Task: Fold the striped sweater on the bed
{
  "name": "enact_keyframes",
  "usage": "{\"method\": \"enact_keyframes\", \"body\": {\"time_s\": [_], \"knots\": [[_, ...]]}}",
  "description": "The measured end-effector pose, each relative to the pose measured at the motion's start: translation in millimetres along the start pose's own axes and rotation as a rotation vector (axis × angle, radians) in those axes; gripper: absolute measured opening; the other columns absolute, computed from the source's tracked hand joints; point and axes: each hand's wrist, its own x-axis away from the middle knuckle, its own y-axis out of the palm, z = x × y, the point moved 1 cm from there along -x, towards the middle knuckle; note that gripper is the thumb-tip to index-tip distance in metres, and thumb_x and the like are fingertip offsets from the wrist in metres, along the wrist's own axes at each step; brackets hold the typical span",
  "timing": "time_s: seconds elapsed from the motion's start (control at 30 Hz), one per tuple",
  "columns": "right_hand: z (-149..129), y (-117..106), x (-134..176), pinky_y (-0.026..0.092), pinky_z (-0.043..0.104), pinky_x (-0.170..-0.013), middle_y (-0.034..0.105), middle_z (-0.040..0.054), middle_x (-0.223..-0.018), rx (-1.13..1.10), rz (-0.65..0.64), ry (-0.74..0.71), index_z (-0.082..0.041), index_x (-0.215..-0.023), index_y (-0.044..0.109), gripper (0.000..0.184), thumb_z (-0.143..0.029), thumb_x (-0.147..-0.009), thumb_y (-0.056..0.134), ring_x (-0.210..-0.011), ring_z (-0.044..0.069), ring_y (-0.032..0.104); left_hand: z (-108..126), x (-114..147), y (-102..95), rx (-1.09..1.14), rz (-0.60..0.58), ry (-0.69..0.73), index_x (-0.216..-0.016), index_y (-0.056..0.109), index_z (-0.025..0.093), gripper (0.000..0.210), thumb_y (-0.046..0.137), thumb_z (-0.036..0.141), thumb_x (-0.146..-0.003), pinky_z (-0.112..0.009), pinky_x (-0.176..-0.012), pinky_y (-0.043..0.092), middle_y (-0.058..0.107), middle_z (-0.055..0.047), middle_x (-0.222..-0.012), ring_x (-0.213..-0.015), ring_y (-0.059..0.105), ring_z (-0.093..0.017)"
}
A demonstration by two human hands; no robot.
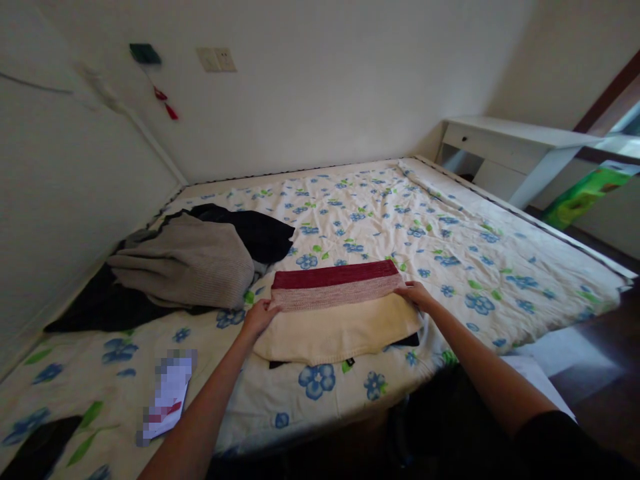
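Observation:
A folded knit sweater (335,327) lies flat near the front edge of the bed, with a dark red band at its far side, a mottled pink band, then cream. My left hand (261,316) pinches its left edge at the pink band. On the opposite side my right hand (415,294) grips the right edge at about the same height. Some dark cloth peeks out from under the cream part at both lower corners. A small black tag shows at its near hem.
Left of the sweater, a grey-brown knit garment (195,260) is heaped on black clothing (260,233). A pixelated white packet (170,393) lies nearer me. The flowered bedsheet (360,213) covers the bed. A white desk (505,143) stands at the far right, beside a green bag (585,197).

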Motion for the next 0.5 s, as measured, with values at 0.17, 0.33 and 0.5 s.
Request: {"method": "enact_keyframes", "body": {"time_s": [0.17,0.33,0.5], "knots": [[-15.1,0.9,-16.3,0.067,0.033,-0.075,0.084,0.0113,-0.102,-0.123,-0.025,-0.002,-0.02,-0.112,0.072,0.051,-0.032,-0.07,0.098,-0.093,0.028,0.082,9.9,-34.8,-15.5,-0.085,0.047,0.1,-0.114,0.081,0.02,0.044,0.078,0.048,-0.08,-0.038,-0.092,0.06,0.085,-0.012,-0.106,-0.105,0.08,-0.034],[-19.4,7.7,-26.6,0.067,0.031,-0.075,0.083,0.0134,-0.109,-0.133,0.074,-0.056,-0.021,-0.121,0.07,0.056,-0.03,-0.074,0.097,-0.096,0.027,0.081,28.3,-58.7,-23.2,-0.089,0.116,0.107,-0.125,0.079,0.017,0.05,0.073,0.048,-0.087,-0.038,-0.097,0.059,0.085,-0.016,-0.116,-0.111,0.079,-0.034],[1.0,-9.3,-14.3,0.065,0.03,-0.067,0.079,0.0093,-0.094,0.02,0.002,0.052,-0.018,-0.125,0.069,0.067,-0.049,-0.075,0.101,-0.083,0.025,0.078,-5.7,-29.0,-12.6,-0.036,0.061,-0.04,-0.11,0.076,0.018,0.044,0.078,0.05,-0.081,-0.043,-0.092,0.063,0.085,-0.016,-0.106,-0.105,0.081,-0.037]]}}
